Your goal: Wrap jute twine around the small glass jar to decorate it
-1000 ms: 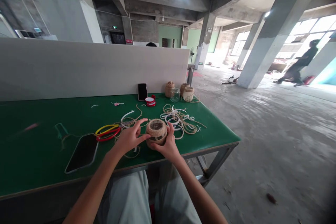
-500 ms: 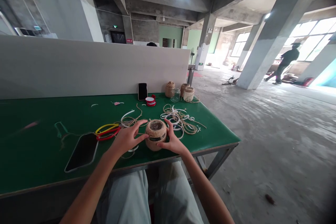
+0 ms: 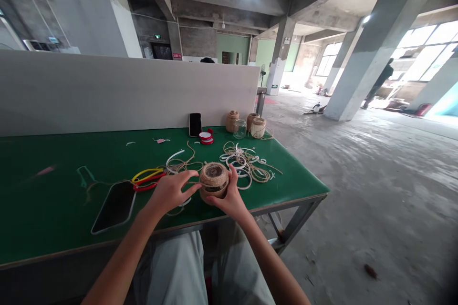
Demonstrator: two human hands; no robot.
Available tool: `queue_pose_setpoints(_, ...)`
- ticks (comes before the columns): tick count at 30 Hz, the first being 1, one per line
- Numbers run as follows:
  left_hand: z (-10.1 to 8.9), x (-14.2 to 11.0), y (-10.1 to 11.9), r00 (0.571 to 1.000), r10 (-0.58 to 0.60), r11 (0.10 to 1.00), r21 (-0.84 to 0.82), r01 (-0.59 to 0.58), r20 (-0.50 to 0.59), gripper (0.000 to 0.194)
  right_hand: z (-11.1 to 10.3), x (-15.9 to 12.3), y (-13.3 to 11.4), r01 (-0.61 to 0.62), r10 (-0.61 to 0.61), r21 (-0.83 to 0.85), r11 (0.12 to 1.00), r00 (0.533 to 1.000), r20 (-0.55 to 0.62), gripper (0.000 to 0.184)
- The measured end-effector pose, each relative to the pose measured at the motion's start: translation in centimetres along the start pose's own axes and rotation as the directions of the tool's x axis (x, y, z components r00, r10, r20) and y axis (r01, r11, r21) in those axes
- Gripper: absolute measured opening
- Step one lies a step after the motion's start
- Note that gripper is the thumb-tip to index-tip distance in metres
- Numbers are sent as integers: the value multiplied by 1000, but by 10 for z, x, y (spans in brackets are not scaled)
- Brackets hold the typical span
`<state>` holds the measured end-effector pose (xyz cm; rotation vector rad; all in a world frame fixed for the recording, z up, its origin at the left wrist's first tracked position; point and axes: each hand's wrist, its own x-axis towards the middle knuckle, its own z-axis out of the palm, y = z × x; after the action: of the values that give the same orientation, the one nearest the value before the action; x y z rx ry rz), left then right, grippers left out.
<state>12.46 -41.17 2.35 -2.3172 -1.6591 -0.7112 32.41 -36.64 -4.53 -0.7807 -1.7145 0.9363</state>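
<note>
A glass jar wrapped in jute twine (image 3: 213, 175) stands upright near the table's front edge, with a band of dark bare glass showing between the windings. My right hand (image 3: 229, 198) is closed around its right side, thumb across the front and fingers behind. At the jar's left, my left hand (image 3: 175, 191) pinches a strand of jute twine between thumb and forefinger, close to the windings. The strand's path behind that hand is partly hidden. Yellow-and-red-handled scissors or pliers (image 3: 147, 179) lie just left of it, their working end hidden.
A phone (image 3: 113, 207) lies at left; another phone (image 3: 195, 125) leans on the white partition (image 3: 136, 95). Red tape rolls (image 3: 206, 138), a glass jar (image 3: 239, 129) and several wrapped jars (image 3: 258, 128) stand behind. Loose twine and white strips (image 3: 246, 162) lie right. A person (image 3: 379, 81) is partly behind a pillar.
My right hand has turned further around the jar, its thumb now farther left across the front. My left fingers have drawn closer together by the strand. The distant person has moved left behind the pillar.
</note>
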Motion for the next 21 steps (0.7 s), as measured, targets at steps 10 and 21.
queue_pose_setpoints(10, 0, -1, -2, 984, 144, 989, 35, -141, -101, 18, -3, 2, 3, 25, -27, 90, 996, 999, 21, 107)
queue_pose_setpoints(21, 9, 6, -3, 998, 56, 996, -64, -58, -36, 21, -18, 8, 4, -9, -29, 256, 967, 989, 146, 102)
